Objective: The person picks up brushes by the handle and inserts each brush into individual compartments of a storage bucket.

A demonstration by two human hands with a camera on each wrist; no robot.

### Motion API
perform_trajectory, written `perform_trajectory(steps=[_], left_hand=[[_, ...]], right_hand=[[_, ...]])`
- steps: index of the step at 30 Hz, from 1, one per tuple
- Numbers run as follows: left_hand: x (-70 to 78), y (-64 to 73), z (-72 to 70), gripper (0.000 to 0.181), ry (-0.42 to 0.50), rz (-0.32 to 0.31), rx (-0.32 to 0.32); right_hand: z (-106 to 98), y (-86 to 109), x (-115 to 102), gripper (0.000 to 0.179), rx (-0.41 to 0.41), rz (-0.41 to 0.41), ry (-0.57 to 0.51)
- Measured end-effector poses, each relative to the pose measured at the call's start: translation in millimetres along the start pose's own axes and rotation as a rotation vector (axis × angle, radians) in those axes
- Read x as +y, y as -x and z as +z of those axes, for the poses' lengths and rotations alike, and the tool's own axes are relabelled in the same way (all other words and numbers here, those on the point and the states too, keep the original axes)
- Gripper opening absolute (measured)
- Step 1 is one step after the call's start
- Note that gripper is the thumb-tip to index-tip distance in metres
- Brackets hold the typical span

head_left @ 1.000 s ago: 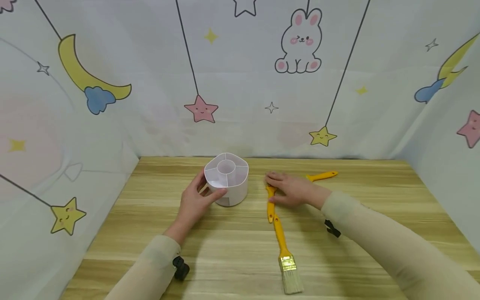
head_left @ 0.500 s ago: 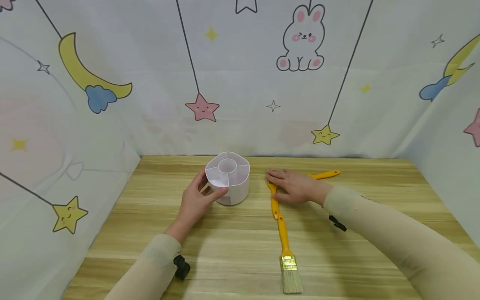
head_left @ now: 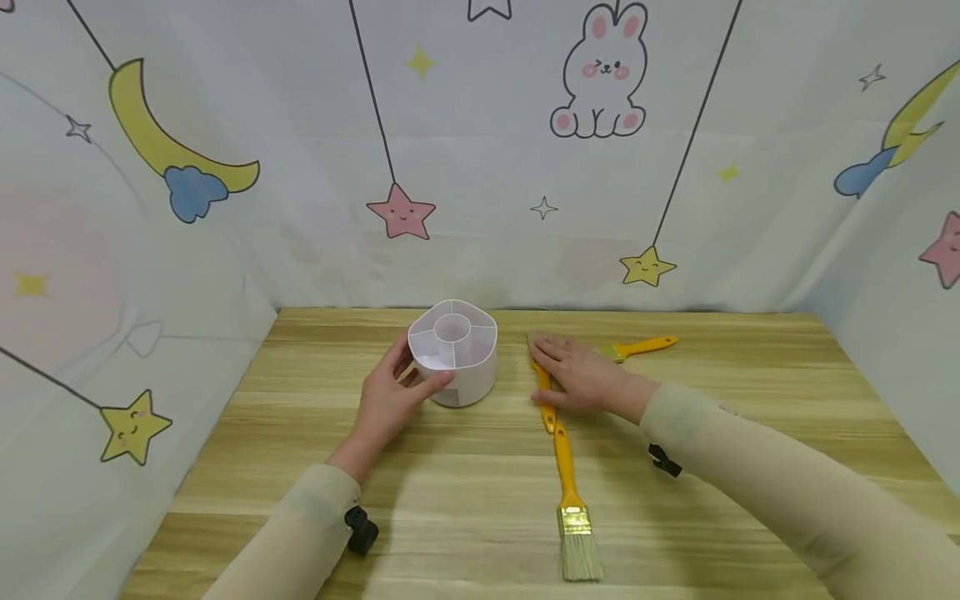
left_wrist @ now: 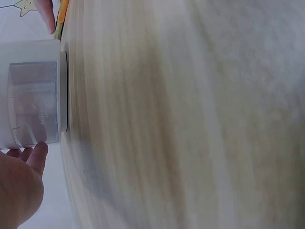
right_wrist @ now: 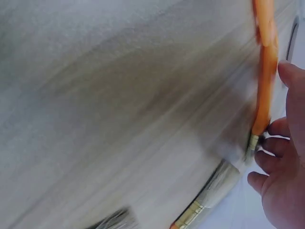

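Note:
A white round desk organizer [head_left: 468, 387] with divided compartments around a central tube stands upright at the back of the table. My left hand [head_left: 388, 408] grips its left side, thumb at the front and fingers behind. A paintbrush [head_left: 544, 379] with a yellow handle lies just right of the organizer, bristles towards the back. My right hand [head_left: 588, 377] rests over this brush, fingers across its metal band and thumb beside the handle. In the right wrist view the fingertips [right_wrist: 268, 162] are right at the band, and the thumb stands slightly off the handle.
Another paintbrush [head_left: 567, 492] lies in front, bristles towards me, its handle end meeting the first brush's. Behind my right hand lies a third paintbrush [head_left: 648, 345]. More bristles [right_wrist: 116, 220] show low in the right wrist view. A printed curtain [head_left: 480, 167] encloses the wooden table.
The right hand shifts slightly on the brush, and the bristle tip beyond the fingers shows more. The handle end has swung a little right. The left hand and the organizer stay in place.

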State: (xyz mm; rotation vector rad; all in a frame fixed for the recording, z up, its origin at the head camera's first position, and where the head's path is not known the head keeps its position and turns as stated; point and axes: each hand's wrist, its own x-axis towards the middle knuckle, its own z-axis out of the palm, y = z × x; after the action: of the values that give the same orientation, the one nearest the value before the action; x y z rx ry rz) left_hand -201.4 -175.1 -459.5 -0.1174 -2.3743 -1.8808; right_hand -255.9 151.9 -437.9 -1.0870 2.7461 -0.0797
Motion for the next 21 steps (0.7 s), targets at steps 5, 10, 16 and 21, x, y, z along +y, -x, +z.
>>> perform_trajectory(steps=[5,10,16,21], left_hand=[[0.4,-0.3,-0.1,0.091,-0.003,0.004,0.002],[5.5,2.4,0.4,0.092,0.006,-0.011,-0.003],[6.7,3.2,0.5,0.094,-0.007,-0.025,-0.005],[2.9,1.6,-1.7,0.096,-0.02,-0.017,0.001]], right_hand=[[2,-0.4,2,0.083,0.001,-0.04,0.004],[1,0.1,7,0.081,-0.01,-0.076,-0.03],[-2,2.4,9,0.083,-0.026,-0.024,-0.092],[-8,5.8,0,0.085,0.026,0.096,-0.182]])
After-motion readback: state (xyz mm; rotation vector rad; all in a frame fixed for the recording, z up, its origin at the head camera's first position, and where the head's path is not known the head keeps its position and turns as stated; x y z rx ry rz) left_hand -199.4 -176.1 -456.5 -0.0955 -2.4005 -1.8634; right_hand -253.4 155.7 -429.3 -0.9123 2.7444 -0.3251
